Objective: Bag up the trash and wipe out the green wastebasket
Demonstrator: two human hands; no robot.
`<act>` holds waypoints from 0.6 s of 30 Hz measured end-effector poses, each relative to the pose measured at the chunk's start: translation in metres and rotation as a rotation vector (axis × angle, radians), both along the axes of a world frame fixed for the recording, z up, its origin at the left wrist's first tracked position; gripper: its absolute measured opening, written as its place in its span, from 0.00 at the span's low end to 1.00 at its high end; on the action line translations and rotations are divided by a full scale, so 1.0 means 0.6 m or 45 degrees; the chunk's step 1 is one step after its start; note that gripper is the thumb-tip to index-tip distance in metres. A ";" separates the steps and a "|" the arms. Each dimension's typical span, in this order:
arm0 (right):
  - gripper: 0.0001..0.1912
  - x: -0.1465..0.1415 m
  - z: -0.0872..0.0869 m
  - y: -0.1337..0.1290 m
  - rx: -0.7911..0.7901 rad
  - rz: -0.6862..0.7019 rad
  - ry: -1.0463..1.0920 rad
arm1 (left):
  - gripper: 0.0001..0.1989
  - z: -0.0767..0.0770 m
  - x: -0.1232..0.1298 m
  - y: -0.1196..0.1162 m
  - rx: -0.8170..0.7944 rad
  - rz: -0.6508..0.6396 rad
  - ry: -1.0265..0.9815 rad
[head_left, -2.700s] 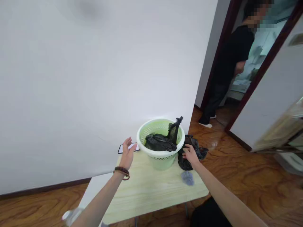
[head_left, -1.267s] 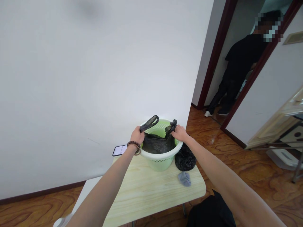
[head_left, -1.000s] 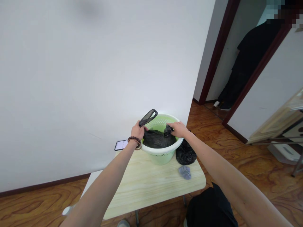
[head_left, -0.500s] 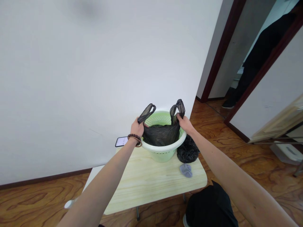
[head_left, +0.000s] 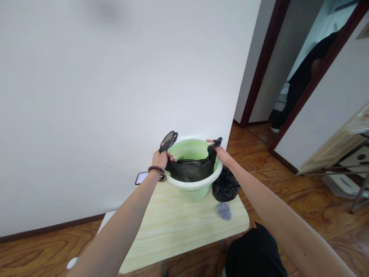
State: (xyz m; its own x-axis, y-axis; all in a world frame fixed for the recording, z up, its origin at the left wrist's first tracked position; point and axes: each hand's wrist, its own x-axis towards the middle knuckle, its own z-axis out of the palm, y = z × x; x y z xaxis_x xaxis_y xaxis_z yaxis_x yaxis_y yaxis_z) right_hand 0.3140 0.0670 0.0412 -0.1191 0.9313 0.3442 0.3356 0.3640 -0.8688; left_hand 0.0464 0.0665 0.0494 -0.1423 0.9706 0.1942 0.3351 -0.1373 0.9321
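A black plastic bag hangs inside a light green basket with a white rim. My left hand is closed on the bag's left side at the basket's left rim, and a handle loop sticks up above it. At the right rim my right hand grips the other handle, which is bunched up, its fingers partly behind the plastic. Beside the basket on the right lies a crumpled black bag, with a small grey-blue cloth in front of it.
The basket stands on a pale wooden table against a white wall. A phone lies at the table's back left, partly behind my left arm. Through a doorway at the upper right, a person in black is bending. A plastic box sits on the floor at right.
The right handle, open and upright before, is now bunched and lower at my right hand. Both hands sit slightly further left in view, as does the whole scene. The person in the doorway leans further.
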 end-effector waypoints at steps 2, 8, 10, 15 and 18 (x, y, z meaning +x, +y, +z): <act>0.23 0.004 0.001 -0.002 -0.008 0.062 -0.053 | 0.20 0.004 -0.001 0.002 -0.019 0.023 -0.058; 0.35 -0.004 0.010 -0.009 0.128 0.101 -0.589 | 0.21 0.010 -0.005 0.008 0.053 0.177 0.066; 0.30 -0.015 0.014 -0.007 0.156 0.120 -0.801 | 0.22 0.009 -0.007 0.009 0.054 0.206 0.162; 0.15 -0.038 0.017 0.002 0.008 -0.079 -0.868 | 0.23 0.003 -0.013 0.007 0.017 0.235 0.228; 0.17 -0.040 0.013 0.009 -0.052 -0.088 -0.532 | 0.23 -0.001 -0.015 0.004 0.057 0.247 0.225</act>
